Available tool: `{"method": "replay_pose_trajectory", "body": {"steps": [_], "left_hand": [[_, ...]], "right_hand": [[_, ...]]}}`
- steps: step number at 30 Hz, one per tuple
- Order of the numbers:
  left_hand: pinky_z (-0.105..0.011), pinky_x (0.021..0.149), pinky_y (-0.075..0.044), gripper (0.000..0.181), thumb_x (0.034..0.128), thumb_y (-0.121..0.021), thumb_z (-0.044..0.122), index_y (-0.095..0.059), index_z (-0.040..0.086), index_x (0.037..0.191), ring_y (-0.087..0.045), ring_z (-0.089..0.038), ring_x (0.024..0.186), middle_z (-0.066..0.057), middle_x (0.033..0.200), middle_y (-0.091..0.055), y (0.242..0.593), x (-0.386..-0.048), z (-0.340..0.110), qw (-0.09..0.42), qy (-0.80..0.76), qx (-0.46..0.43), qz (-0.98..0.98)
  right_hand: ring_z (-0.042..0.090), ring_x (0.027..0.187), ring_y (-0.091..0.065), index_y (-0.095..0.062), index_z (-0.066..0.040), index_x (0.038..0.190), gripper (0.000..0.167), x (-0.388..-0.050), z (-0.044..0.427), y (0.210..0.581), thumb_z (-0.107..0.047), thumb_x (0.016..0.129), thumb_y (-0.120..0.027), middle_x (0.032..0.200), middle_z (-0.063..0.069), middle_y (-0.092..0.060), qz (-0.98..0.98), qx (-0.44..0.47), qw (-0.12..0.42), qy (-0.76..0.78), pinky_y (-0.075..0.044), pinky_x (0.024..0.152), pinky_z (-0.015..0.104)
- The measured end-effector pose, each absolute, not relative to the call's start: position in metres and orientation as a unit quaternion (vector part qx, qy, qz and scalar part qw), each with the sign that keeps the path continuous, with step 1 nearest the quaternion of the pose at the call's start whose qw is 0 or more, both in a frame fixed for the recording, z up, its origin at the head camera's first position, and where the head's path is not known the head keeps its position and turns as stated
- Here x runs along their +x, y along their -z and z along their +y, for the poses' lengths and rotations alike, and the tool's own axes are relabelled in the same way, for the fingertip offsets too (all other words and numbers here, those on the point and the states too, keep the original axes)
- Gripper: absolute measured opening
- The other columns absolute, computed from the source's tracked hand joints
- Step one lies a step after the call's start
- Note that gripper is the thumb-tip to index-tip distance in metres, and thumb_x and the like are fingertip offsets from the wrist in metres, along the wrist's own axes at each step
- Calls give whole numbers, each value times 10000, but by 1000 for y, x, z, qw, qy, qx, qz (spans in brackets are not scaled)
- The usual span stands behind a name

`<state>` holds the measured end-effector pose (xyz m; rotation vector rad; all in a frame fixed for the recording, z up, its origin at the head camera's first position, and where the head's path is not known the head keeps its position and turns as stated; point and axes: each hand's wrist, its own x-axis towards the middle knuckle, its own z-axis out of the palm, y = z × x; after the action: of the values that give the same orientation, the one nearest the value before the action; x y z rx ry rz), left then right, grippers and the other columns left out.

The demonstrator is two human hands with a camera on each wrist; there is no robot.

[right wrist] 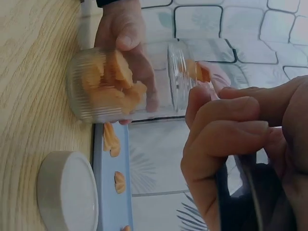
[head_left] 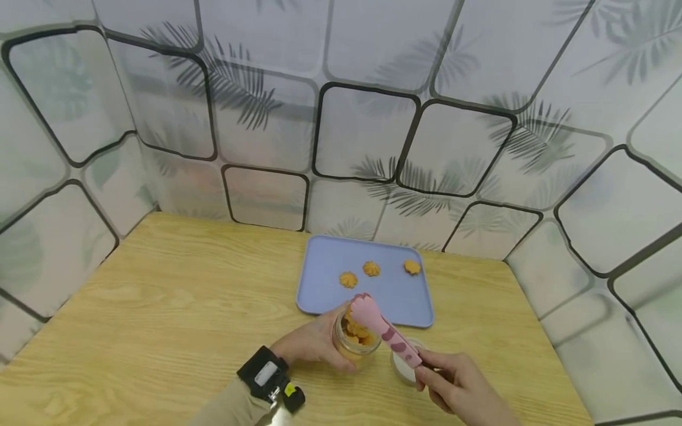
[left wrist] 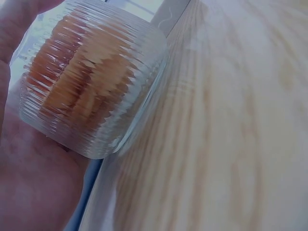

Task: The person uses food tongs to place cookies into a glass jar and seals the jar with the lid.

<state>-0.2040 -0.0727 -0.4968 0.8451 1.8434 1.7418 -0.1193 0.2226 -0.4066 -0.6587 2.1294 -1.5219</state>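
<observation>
My left hand [head_left: 318,341] grips the side of a clear ribbed glass jar [left wrist: 96,82], which holds several orange-brown cookies [right wrist: 108,86]. In my right hand [head_left: 460,381] are pink tongs [head_left: 391,338], pinched near their lower end, with the paw-shaped tips over the jar's mouth. The right wrist view shows a cookie [right wrist: 198,71] at the tong tips, just outside the jar's rim. Right of the jar, a white round lid [right wrist: 79,192] lies on the table, partly under the tongs in the head view.
A blue tray [head_left: 319,296] lies behind the jar on the wooden table [head_left: 176,307], with three flower-shaped cookies [head_left: 371,268] on it. Patterned curtains [head_left: 266,118] stand around the table's back and sides. A black band with a device [head_left: 266,374] is on my left wrist.
</observation>
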Motion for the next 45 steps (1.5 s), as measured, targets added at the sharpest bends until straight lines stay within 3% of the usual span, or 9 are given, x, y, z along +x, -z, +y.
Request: {"method": "replay_pose_trajectory", "body": {"steps": [6, 12, 18, 22, 25, 30, 35, 41, 45], "left_hand": [[-288, 1214, -267, 1182, 646, -933, 27, -278, 348, 1577, -441, -113, 1402, 96, 1518, -472, 497, -205, -72, 224, -634, 317, 668], [-286, 1161, -357, 1010, 652, -929, 21, -418, 286, 1482, -514, -165, 1333, -12, 1435, -553, 499, -207, -72, 222, -638, 334, 657], [-347, 1181, -315, 958, 690, -949, 127, -426, 195, 1491, -487, -242, 1363, -155, 1448, -539, 499, -207, -78, 210, -651, 355, 638], [-411, 1207, -272, 1010, 685, -964, 251, -385, 223, 1512, -461, -298, 1398, -122, 1473, -539, 494, -205, -80, 202, -674, 363, 611], [-380, 1210, -269, 1005, 683, -965, 277, -386, 233, 1504, -470, -322, 1394, -100, 1454, -565, 492, -204, -77, 188, -683, 364, 604], [-349, 1195, -315, 905, 714, -935, 133, -436, 116, 1469, -518, -360, 1335, -156, 1394, -600, 495, -203, -69, 156, -688, 374, 602], [-379, 1176, -365, 847, 739, -898, 67, -442, 78, 1452, -523, -411, 1312, -201, 1383, -588, 496, -204, -66, 166, -693, 376, 593], [-368, 1165, -377, 831, 742, -892, 52, -439, 81, 1438, -536, -396, 1298, -175, 1353, -608, 495, -204, -67, 174, -689, 374, 596], [-371, 1162, -384, 847, 748, -892, 67, -421, 63, 1451, -526, -424, 1301, -202, 1359, -599, 497, -204, -69, 177, -695, 371, 590]], "right_hand": [[10, 524, -428, -483, 170, 1378, 434, -111, 221, 404, -141, 1077, -495, 829, -24, -641, 772, -198, 252, 549, -344, 397, 226], [38, 495, -401, -467, 165, 1383, 426, -109, 223, 401, -136, 1082, -481, 819, -40, -621, 776, -197, 242, 549, -360, 401, 222], [88, 456, -410, -470, 136, 1390, 410, -120, 222, 398, -134, 1082, -487, 838, 21, -599, 818, -160, 126, 537, -400, 378, 262], [64, 443, -426, -534, 104, 1359, 380, -137, 218, 397, -126, 1057, -545, 809, 30, -612, 853, -122, 51, 505, -400, 373, 265], [78, 455, -452, -559, 71, 1362, 379, -152, 216, 398, -127, 1039, -581, 819, 52, -615, 870, -86, 27, 485, -402, 392, 263], [96, 476, -451, -505, 69, 1429, 466, -173, 220, 405, -172, 1038, -586, 916, 135, -655, 884, -68, 89, 454, -384, 428, 247], [57, 489, -463, -416, 150, 1462, 591, -176, 226, 425, -230, 1041, -584, 913, 151, -703, 890, -147, 175, 395, -398, 452, 227], [29, 676, -586, -509, 148, 1392, 549, -171, 220, 443, -250, 1027, -612, 920, 57, -727, 904, -211, 145, 343, -464, 532, 231], [26, 590, -548, -514, 137, 1393, 519, -171, 212, 446, -205, 1018, -620, 814, -5, -693, 916, -207, 132, 317, -444, 487, 226]]}}
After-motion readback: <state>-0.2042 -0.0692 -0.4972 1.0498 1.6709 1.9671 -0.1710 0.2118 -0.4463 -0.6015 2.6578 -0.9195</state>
